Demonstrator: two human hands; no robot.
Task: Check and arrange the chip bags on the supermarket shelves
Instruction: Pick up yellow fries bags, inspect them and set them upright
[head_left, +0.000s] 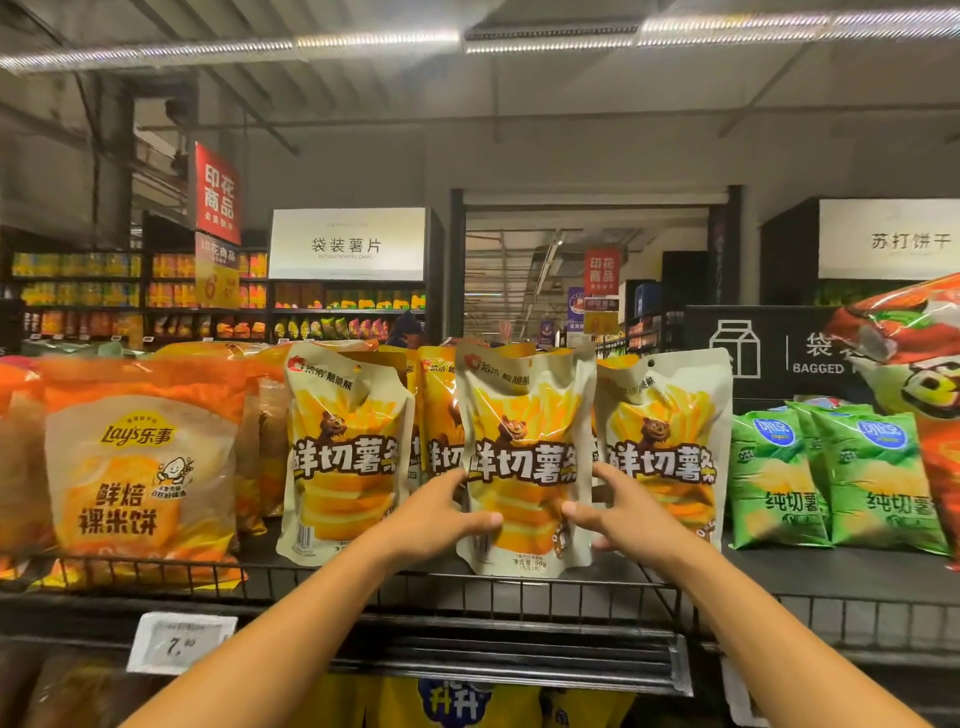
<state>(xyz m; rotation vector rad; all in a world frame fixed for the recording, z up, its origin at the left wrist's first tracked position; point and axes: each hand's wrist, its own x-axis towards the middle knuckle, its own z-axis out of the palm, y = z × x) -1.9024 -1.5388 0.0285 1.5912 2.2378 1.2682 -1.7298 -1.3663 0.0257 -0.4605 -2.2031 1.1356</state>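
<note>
The middle fries bag (524, 457) stands upright at the front of the top shelf (467, 582), near the centre of the view, gripped on both sides. The left hand (441, 519) holds its edge at 8 o'clock, thumb across the front and fingers curled behind. The right hand (618, 512) clamps the edge at 4 o'clock the same way. At the bag's 9 o'clock stands a matching left bag (345, 457), at its 3 o'clock a matching right bag (665, 452), both just beside it, with more behind. Further toward 9 o'clock sit orange Lay's bags (140, 467); toward 3 o'clock, green bags (831, 478). At 7 o'clock a price tag (179, 642) hangs on the shelf rail.
</note>
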